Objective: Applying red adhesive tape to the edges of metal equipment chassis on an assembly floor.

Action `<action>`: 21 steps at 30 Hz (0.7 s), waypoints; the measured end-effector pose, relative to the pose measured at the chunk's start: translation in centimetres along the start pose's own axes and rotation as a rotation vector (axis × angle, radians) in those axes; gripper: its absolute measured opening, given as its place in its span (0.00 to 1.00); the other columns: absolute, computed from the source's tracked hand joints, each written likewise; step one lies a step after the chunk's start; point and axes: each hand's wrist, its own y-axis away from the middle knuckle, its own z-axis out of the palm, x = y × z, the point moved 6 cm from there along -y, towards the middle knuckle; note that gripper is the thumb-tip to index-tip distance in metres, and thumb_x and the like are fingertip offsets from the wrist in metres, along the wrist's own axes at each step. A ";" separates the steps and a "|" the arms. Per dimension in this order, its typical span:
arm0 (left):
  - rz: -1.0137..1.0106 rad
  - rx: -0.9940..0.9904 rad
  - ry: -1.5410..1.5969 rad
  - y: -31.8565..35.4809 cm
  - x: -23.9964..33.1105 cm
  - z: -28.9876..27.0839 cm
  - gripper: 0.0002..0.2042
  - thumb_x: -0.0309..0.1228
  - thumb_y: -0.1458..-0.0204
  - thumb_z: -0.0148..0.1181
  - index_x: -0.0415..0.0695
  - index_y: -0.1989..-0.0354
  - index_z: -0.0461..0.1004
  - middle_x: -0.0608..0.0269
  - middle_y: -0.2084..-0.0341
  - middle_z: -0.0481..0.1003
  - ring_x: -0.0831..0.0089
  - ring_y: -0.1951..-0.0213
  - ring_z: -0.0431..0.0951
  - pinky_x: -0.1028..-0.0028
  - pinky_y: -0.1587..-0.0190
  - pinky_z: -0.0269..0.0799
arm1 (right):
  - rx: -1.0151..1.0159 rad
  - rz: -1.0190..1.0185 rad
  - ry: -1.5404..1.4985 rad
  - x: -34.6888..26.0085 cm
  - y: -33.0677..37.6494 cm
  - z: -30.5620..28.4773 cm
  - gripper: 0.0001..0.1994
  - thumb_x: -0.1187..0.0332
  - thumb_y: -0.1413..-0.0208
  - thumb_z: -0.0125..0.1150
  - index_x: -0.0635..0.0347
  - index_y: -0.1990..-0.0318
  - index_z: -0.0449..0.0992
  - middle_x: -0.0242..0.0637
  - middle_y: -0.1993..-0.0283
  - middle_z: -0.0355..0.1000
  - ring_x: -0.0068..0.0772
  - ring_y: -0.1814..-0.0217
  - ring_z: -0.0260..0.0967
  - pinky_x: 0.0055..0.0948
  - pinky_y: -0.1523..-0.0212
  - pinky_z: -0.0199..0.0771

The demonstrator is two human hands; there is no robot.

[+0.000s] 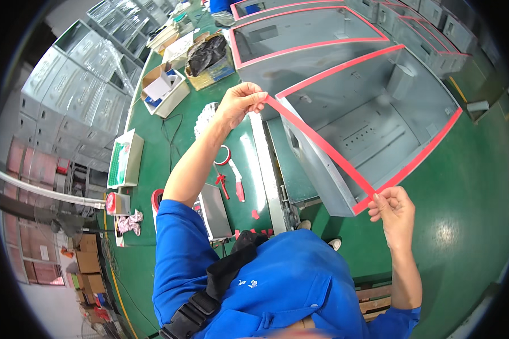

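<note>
An open grey metal box [373, 124] stands in front of me, its rim lined with red tape. A strip of red tape [316, 144] is stretched along the box's near edge. My left hand [240, 101] pinches one end of the strip at the box's far left corner. My right hand [391, 208] pinches the other end at the near right corner, fingers bent on the tape. Both arms wear short blue sleeves.
More grey boxes with red-taped rims [300, 39] stand behind. On the green bench [152, 169] lie a red tape roll [223, 154], a red-handled cutter [238, 182], small red pliers [221, 183], a scale [125, 158] and open cardboard boxes [164, 87]. Grey cabinets [79, 85] stand at left.
</note>
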 end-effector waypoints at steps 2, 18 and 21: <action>0.056 -0.018 -0.080 -0.4 0.4 1.1 0.05 0.26 0.53 0.59 0.45 0.75 0.69 0.69 0.81 0.71 0.82 0.77 0.71 0.82 0.78 0.63 | 0.015 -0.039 0.047 0.2 0.1 0.1 0.05 0.71 0.47 0.54 0.62 0.69 0.66 0.29 0.77 0.66 0.17 0.75 0.65 0.14 0.77 0.65; -0.047 -0.011 -0.096 -1.4 -0.8 0.2 0.06 0.30 0.54 0.60 0.44 0.75 0.69 0.68 0.77 0.72 0.83 0.76 0.68 0.83 0.75 0.62 | 0.001 0.082 0.148 0.9 0.8 0.5 0.04 0.75 0.49 0.55 0.66 0.71 0.68 0.30 0.77 0.67 0.16 0.77 0.63 0.16 0.77 0.65; 0.029 0.045 -0.126 -1.7 -0.5 0.3 0.05 0.29 0.54 0.59 0.45 0.76 0.69 0.65 0.71 0.73 0.84 0.72 0.68 0.83 0.71 0.62 | -0.010 0.041 0.229 0.9 0.7 0.4 0.04 0.74 0.50 0.56 0.66 0.71 0.69 0.30 0.78 0.67 0.16 0.77 0.62 0.18 0.76 0.64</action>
